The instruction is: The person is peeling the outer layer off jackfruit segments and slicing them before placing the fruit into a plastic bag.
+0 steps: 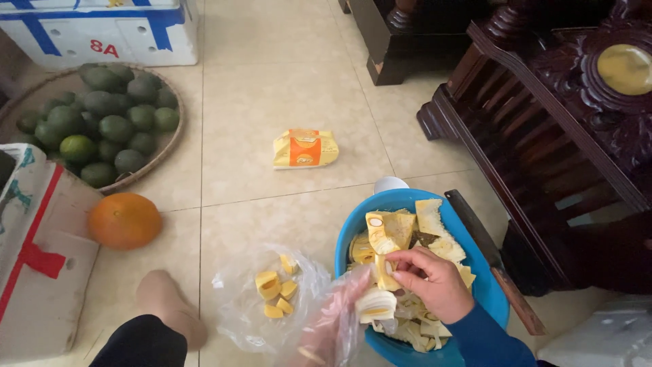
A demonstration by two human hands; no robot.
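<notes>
From up here I see open tiled floor (272,88) ahead of the blue bowl (492,292), broken only by a yellow-and-orange packet (305,148) lying well apart. To my right a dark carved wooden bench (564,136) closes that side, and a knife (496,261) rests along the bowl's right rim. My right hand (431,282) is inside the bowl, its fingers (407,261) pinching a yellow strip of fruit (384,268) from the heap of pale and yellow scraps (435,228). My left hand (336,326), in a clear plastic glove and blurred, sits just beside the bowl's left edge; I cannot tell how its fingers are set. A clear bag (272,306) on the floor holds a few yellow pieces (275,292). Further left lie an orange (124,221), a cardboard box (41,272), and a woven tray (173,139) piled with green fruit (102,122).
</notes>
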